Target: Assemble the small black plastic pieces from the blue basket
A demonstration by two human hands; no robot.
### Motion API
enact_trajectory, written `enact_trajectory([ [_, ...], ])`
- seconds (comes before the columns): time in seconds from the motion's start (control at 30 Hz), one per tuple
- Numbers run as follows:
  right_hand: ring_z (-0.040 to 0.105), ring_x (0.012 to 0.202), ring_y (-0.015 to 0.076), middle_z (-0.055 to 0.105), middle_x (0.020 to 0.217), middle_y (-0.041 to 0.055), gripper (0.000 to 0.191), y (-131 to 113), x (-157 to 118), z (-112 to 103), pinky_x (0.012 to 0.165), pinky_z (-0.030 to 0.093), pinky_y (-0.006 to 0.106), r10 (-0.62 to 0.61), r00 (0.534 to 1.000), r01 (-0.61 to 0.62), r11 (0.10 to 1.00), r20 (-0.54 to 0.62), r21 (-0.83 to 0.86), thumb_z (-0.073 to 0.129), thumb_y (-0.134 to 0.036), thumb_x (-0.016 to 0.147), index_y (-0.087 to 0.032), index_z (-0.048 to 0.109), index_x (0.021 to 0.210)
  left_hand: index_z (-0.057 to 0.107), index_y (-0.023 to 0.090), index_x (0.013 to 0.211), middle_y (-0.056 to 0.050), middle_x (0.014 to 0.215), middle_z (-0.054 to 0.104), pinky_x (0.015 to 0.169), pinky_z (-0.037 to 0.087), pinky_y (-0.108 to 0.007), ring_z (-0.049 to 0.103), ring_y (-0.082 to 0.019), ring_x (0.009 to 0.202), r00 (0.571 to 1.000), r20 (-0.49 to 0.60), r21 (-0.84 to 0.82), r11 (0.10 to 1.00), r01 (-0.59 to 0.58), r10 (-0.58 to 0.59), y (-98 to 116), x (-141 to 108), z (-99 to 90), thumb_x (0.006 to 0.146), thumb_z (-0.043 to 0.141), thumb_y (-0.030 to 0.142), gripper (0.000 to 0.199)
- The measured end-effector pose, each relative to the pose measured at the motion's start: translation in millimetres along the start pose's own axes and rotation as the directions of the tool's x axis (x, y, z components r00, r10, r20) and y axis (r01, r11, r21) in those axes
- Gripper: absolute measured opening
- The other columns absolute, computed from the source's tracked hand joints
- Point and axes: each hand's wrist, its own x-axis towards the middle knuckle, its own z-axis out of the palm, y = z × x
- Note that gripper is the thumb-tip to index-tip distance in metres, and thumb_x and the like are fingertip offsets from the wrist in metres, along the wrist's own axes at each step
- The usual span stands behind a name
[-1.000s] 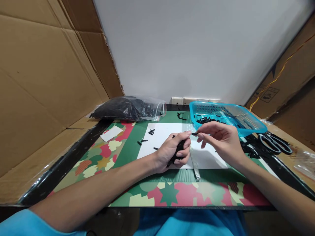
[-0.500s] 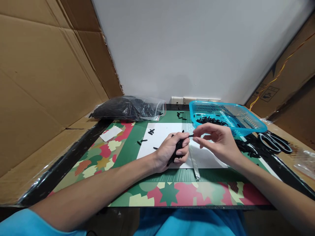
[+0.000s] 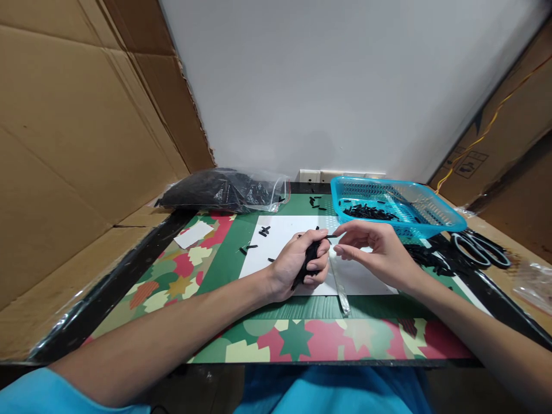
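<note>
My left hand [image 3: 290, 265] is wrapped round a bunch of short black strips [image 3: 309, 261] above the white paper [image 3: 256, 270]. From between its thumb and forefinger one thin black piece [image 3: 332, 236] sticks out to the right. Just right of that tip is my right hand [image 3: 376, 248], thumb and fingers apart with a gap between them and nothing visible inside. Below the hands lies a narrow pale strip [image 3: 342, 296], possibly a wrapped tool; its upper end is partly hidden.
A blue basket [image 3: 446, 221] holding black pieces stands at back right, beside scissors [image 3: 476, 251] and a black pile [image 3: 431, 261]. A clear bag [image 3: 224, 190] of black material lies at back left. Loose pieces [image 3: 264, 231] dot the paper. Cardboard [image 3: 77, 103] walls the left side.
My right thumb and forefinger have spread slightly apart from the tip of the protruding black piece. My left hand keeps its hold, almost unmoved.
</note>
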Motion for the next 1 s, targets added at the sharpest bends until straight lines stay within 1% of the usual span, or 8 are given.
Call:
enact_trajectory([
  [0.07,0.071,0.074,0.0149,0.075,0.085,0.0024,0.021,-1.3,-0.1,0.7,0.066,0.058,0.025,-0.023,0.999,0.024,1.0,-0.025,0.018,0.073,-0.034,0.091,-0.021,0.071,0.107,0.043,0.019,0.061,0.007,0.04,0.034,0.032,0.021,-0.015,0.033,-0.007,0.03,1.0,0.014,0.01,1.0,-0.001,0.0,-0.3,0.0,-0.1,0.096,0.051,0.043,0.043],
  [0.17,0.07,0.071,0.0137,0.074,0.083,0.0022,0.013,-3.9,-1.1,1.1,0.064,0.058,0.024,-0.048,0.998,0.049,0.999,-0.042,0.022,0.07,-0.032,0.093,-0.02,0.074,0.098,0.043,0.019,0.061,0.007,0.041,0.034,0.032,0.021,-0.015,0.034,-0.007,0.03,0.999,0.033,0.01,1.0,0.025,-0.025,0.1,-0.7,0.6,0.096,0.05,0.042,0.042],
  [0.23,0.07,0.071,0.0132,0.073,0.081,0.0022,0.012,-5.5,-1.6,0.7,0.063,0.058,0.023,-0.055,0.997,0.056,0.998,-0.045,0.01,0.07,-0.031,0.093,-0.02,0.075,0.093,0.044,0.019,0.061,0.006,0.041,0.034,0.032,0.021,-0.015,0.034,-0.007,0.031,0.998,0.04,0.007,0.999,0.048,-0.049,0.8,-1.5,1.3,0.096,0.049,0.042,0.042],
  [0.4,0.068,0.069,0.0128,0.073,0.079,0.0022,0.012,-6.9,-0.6,0.0,0.061,0.058,0.022,-0.044,0.998,0.045,0.999,-0.05,0.027,0.071,-0.03,0.093,-0.019,0.075,0.092,0.044,0.019,0.061,0.006,0.042,0.034,0.032,0.021,-0.016,0.033,-0.008,0.031,0.995,0.054,-0.027,0.996,0.079,-0.078,2.1,-2.3,1.1,0.096,0.047,0.044,0.043],
  [0.63,0.068,0.07,0.0133,0.073,0.078,0.0022,0.014,-6.9,-1.7,0.0,0.06,0.058,0.023,-0.041,0.998,0.042,0.999,-0.056,0.011,0.07,-0.032,0.093,-0.019,0.075,0.091,0.044,0.019,0.062,0.005,0.043,0.034,0.03,0.024,-0.017,0.032,-0.009,0.032,0.993,0.074,-0.063,0.993,0.101,-0.096,2.6,-2.2,-1.5,0.096,0.042,0.04,0.04],
  [1.0,0.066,0.071,0.0141,0.073,0.082,0.0035,0.016,-8.5,-0.8,1.0,0.059,0.058,0.024,-0.052,0.996,0.05,0.998,-0.07,-0.037,0.071,-0.034,0.092,-0.019,0.076,0.089,0.046,0.019,0.062,0.005,0.043,0.036,0.03,0.025,-0.017,0.033,-0.009,0.032,0.988,0.119,-0.076,0.991,0.111,-0.101,1.8,-1.5,-3.6,0.093,0.042,0.038,0.037],
])
